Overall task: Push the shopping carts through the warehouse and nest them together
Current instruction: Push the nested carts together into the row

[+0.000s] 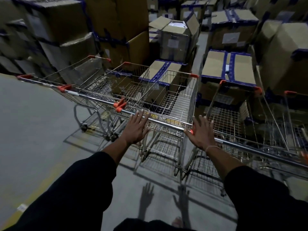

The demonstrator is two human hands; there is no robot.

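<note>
Warehouse aisle, stacked cartons (116, 30) | left hand (135, 129), right hand (202, 133) open-fingered at cart handle (166, 123) | next: grip, push.

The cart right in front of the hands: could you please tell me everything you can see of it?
The cart is a bare wire basket of silvery metal with orange plastic corner caps and a chrome handle bar across its near end. It stands upright and empty on the grey floor, side by side with other carts and facing stacked boxes. The left hand lies open on the bar; the right hand lies spread over its right orange end.
</note>
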